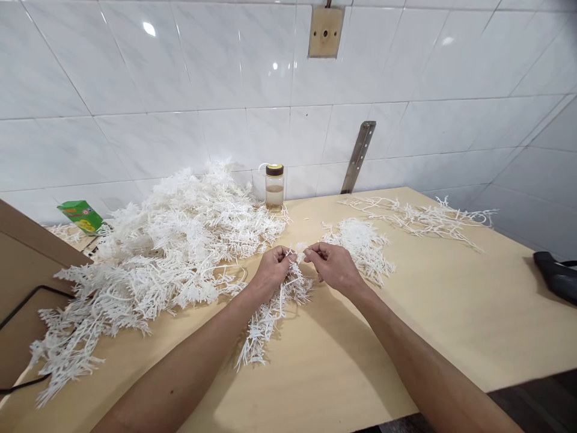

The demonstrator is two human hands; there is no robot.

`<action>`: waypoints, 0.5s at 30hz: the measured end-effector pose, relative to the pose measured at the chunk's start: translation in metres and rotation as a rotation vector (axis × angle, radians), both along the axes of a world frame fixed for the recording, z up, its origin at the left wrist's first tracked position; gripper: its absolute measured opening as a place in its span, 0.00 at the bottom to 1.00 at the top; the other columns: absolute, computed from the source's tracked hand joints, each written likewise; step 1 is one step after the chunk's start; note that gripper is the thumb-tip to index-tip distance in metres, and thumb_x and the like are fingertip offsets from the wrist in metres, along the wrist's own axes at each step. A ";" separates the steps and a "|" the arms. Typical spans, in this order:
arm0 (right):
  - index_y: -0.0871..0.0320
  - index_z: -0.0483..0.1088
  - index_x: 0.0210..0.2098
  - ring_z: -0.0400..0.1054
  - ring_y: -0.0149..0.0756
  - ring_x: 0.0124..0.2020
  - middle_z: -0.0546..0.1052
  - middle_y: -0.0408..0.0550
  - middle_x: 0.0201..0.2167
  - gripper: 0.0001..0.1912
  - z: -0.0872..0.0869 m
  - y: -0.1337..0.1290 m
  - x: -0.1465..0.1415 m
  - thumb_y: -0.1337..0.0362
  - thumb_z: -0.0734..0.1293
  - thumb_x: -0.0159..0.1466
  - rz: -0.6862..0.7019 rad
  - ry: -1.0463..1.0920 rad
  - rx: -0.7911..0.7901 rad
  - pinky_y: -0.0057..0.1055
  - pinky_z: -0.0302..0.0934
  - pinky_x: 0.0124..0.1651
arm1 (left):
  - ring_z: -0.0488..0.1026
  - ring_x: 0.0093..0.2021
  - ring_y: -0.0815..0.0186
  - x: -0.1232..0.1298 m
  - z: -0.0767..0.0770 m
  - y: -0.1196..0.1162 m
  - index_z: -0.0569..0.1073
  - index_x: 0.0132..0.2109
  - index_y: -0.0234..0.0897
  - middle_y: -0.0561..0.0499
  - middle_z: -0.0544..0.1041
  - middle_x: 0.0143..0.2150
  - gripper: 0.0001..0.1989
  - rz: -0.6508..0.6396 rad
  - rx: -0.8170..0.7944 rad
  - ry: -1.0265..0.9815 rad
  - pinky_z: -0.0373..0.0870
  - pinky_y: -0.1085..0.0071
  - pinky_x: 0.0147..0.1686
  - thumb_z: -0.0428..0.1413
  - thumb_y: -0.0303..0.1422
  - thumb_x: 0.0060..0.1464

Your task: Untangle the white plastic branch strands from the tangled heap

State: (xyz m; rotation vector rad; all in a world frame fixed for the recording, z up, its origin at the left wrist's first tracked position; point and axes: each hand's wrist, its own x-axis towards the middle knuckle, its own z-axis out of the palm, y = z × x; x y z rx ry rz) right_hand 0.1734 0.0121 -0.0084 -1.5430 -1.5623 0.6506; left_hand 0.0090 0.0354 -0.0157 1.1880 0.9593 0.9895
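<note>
My left hand [271, 273], fingers closed, grips a white plastic foliage sprig [265, 322] whose feathery branches hang toward me over the table. Just to its right, my right hand [336, 267] pinches a small piece at the sprig's upper end between thumb and fingertips. That piece is partly hidden by the fingers. A big heap of similar white sprigs [171, 246] spreads to the left of my left hand. Beyond my right hand lies a smaller pile of short white pieces [360, 243]. Thin, mostly bare white stems [419, 219] are strewn at the back right.
A clear jar with a dark lid [274, 191] holds liquid near the wall. At the far left are a green box [82, 216] and a brown panel [31, 258]. A metal strip [359, 157] leans on the tiled wall. A black object [556, 278] sits at the right edge.
</note>
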 end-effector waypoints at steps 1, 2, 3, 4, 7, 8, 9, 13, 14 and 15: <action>0.57 0.75 0.31 0.67 0.30 0.19 0.79 0.45 0.27 0.13 -0.001 0.000 0.000 0.56 0.63 0.62 0.002 -0.013 -0.008 0.27 0.61 0.25 | 0.61 0.18 0.74 0.000 0.000 0.000 0.71 0.33 0.35 0.57 0.67 0.22 0.14 -0.001 -0.003 -0.005 0.57 0.76 0.19 0.62 0.42 0.47; 0.57 0.74 0.30 0.67 0.30 0.19 0.79 0.45 0.25 0.13 -0.001 0.000 0.000 0.56 0.63 0.62 0.005 -0.025 -0.017 0.27 0.61 0.25 | 0.61 0.18 0.74 0.000 0.000 0.000 0.72 0.34 0.35 0.57 0.67 0.23 0.14 0.001 0.003 -0.004 0.57 0.76 0.19 0.62 0.42 0.47; 0.57 0.74 0.29 0.67 0.31 0.19 0.78 0.44 0.23 0.13 -0.002 0.000 -0.001 0.56 0.63 0.62 0.008 -0.033 -0.024 0.27 0.60 0.25 | 0.61 0.19 0.74 0.000 0.000 0.000 0.73 0.34 0.34 0.56 0.68 0.23 0.15 0.004 0.015 -0.001 0.58 0.75 0.20 0.62 0.42 0.47; 0.57 0.74 0.29 0.67 0.31 0.19 0.77 0.44 0.22 0.13 -0.002 0.001 -0.001 0.56 0.63 0.62 0.009 -0.035 -0.029 0.27 0.60 0.24 | 0.61 0.20 0.74 0.000 0.001 0.000 0.73 0.34 0.34 0.56 0.68 0.24 0.15 0.009 0.034 0.004 0.58 0.75 0.21 0.62 0.42 0.47; 0.57 0.74 0.30 0.67 0.31 0.18 0.76 0.43 0.20 0.11 -0.002 0.000 -0.001 0.58 0.64 0.61 0.018 -0.021 -0.024 0.26 0.60 0.24 | 0.60 0.22 0.74 0.000 0.000 0.001 0.74 0.31 0.33 0.55 0.68 0.24 0.14 0.034 0.107 0.040 0.56 0.75 0.23 0.62 0.42 0.46; 0.57 0.74 0.31 0.67 0.30 0.18 0.76 0.42 0.20 0.10 -0.002 0.000 -0.001 0.58 0.64 0.61 0.026 -0.018 -0.020 0.26 0.60 0.24 | 0.59 0.23 0.74 0.000 -0.001 0.002 0.74 0.31 0.33 0.55 0.68 0.24 0.14 0.044 0.132 0.058 0.56 0.75 0.23 0.62 0.41 0.47; 0.57 0.73 0.30 0.67 0.30 0.17 0.76 0.42 0.20 0.10 -0.002 0.000 -0.002 0.58 0.64 0.61 0.036 -0.017 -0.019 0.26 0.60 0.23 | 0.59 0.23 0.74 0.000 -0.001 0.003 0.74 0.30 0.33 0.56 0.67 0.23 0.13 0.058 0.156 0.077 0.55 0.75 0.24 0.61 0.41 0.47; 0.57 0.72 0.30 0.65 0.27 0.16 0.78 0.44 0.26 0.12 -0.002 -0.002 -0.003 0.57 0.63 0.61 0.127 -0.012 -0.053 0.25 0.59 0.20 | 0.58 0.24 0.73 -0.001 -0.005 0.005 0.71 0.27 0.34 0.57 0.64 0.22 0.13 0.133 0.216 0.132 0.55 0.74 0.26 0.59 0.40 0.48; 0.57 0.72 0.30 0.66 0.27 0.17 0.78 0.44 0.27 0.11 -0.002 -0.002 -0.003 0.57 0.63 0.61 0.154 -0.014 -0.065 0.25 0.59 0.20 | 0.58 0.24 0.73 -0.001 -0.005 0.006 0.70 0.26 0.35 0.57 0.64 0.22 0.13 0.147 0.226 0.149 0.55 0.74 0.26 0.59 0.40 0.48; 0.57 0.72 0.30 0.67 0.28 0.18 0.78 0.45 0.28 0.10 -0.002 -0.003 -0.002 0.58 0.63 0.61 0.175 -0.019 -0.071 0.24 0.59 0.20 | 0.57 0.24 0.72 -0.002 -0.005 0.006 0.69 0.26 0.35 0.57 0.63 0.22 0.13 0.157 0.240 0.173 0.55 0.74 0.26 0.58 0.40 0.49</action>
